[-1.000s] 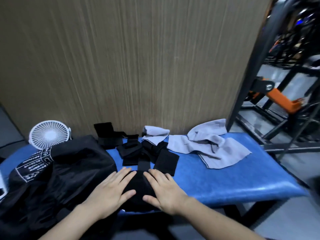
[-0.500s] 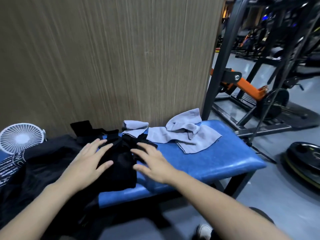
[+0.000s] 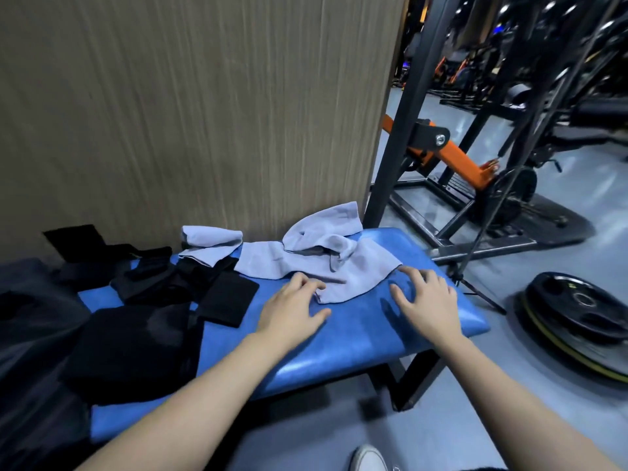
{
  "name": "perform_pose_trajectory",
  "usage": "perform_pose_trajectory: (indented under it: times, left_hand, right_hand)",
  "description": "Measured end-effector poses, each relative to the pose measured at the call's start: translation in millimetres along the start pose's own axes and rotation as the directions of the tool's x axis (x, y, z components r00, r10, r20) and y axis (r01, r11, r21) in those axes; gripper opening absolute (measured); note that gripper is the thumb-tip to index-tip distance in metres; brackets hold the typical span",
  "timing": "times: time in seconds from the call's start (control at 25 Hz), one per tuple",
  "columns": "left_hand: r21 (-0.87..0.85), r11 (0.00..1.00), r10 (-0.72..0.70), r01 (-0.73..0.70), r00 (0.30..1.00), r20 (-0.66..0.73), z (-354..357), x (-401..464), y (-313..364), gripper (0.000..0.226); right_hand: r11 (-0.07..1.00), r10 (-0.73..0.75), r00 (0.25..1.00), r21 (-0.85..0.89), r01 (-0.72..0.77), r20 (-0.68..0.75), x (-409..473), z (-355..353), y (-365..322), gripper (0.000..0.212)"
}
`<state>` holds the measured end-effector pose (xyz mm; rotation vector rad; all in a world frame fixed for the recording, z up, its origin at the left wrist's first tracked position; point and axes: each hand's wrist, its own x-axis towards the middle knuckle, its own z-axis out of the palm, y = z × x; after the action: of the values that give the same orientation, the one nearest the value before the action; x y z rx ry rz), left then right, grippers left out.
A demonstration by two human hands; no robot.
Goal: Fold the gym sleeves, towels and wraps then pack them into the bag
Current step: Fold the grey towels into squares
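Far left, at 9 o'clock: dark bag [image 3: 23,334], mostly out of frame, blurred. Just right of it, a folded black piece [image 3: 129,348] lies flat on the blue surface [image 3: 339,348], near edge. Behind that, toward 10 o'clock, a loose heap of black wraps [image 3: 153,280] w/ one flat black sleeve [image 3: 227,299] at its right side. At 11 o'clock, against the wood wall [image 3: 204,113], a small grey towel [image 3: 210,244], bunched. Center, 12 o'clock: big grey towel [image 3: 339,263], crumpled, unfolded, on the surface.

Left hand [image 3: 294,311]: fingers spread, palm down, fingertips at the big towel's near edge; touching or just short, can't tell (motion blur). Holds nothing.

Right hand [image 3: 426,300]: spread, palm down, on or just above the surface beside the towel's right corner, gripping nothing.

At 2 o'clock: black rack [image 3: 404,130] w/ orange arm [image 3: 455,158]. At 3 o'clock, weight plate [image 3: 577,317] on the floor. At 6 o'clock, shoe tip [image 3: 368,458].
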<state>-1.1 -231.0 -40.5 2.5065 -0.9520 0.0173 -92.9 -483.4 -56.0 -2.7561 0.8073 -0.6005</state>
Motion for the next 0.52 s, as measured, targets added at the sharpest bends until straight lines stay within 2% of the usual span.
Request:
perform_pose_trajectory:
  times: [0.2,0.32,0.44,0.52]
  left_hand:
    - [0.069,0.997,0.030,-0.029,0.999,-0.016,30,48,-5,0.050]
    - [0.120,0.988,0.103,-0.099,0.994,-0.029,33,60,-10,0.039]
    - [0.151,0.974,0.182,-0.167,0.979,-0.089,35,59,-16,0.021]
    - [0.151,0.971,0.207,-0.185,0.968,-0.142,36,55,-18,0.018]
  right_hand:
    - [0.998,-0.049,0.994,0.051,0.044,0.093,36,14,12,0.058]
    - [0.996,-0.074,0.995,0.055,0.070,0.073,55,29,13,0.049]
    - [0.992,-0.040,0.996,0.119,0.031,0.076,69,43,6,0.041]
    - [0.987,-0.004,0.999,0.158,-0.004,0.052,74,48,-1,0.032]
